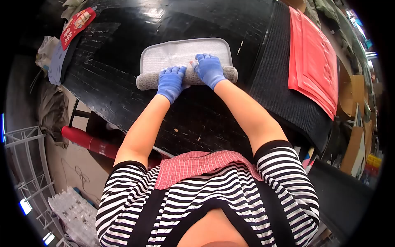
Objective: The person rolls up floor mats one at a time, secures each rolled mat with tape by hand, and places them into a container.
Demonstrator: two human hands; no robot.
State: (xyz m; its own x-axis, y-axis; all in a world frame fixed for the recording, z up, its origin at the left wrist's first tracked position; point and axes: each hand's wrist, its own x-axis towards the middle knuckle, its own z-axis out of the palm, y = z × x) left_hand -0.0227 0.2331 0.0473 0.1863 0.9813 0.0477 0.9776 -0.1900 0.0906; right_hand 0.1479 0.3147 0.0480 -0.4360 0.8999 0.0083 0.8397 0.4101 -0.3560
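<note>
On the black table lies a grey mat (187, 51), partly rolled up. Its near edge forms a thick fuzzy roll (148, 81), while the far part stays flat with its pale backing facing up and a darker bound edge. My left hand (171, 80), in a blue glove, wraps over the roll left of its middle. My right hand (209, 70), gloved the same way, presses on the roll right of its middle, with its fingers reaching onto the pale backing. The underside of the roll and both palms are hidden.
Red plastic sheets (312, 61) lie on a dark ribbed mat (273, 78) at the right. A red printed piece (78, 25) and a grey-blue piece (57, 66) sit at the table's left edge. Below left is a red roll (88, 142); cardboard (357, 94) stands far right.
</note>
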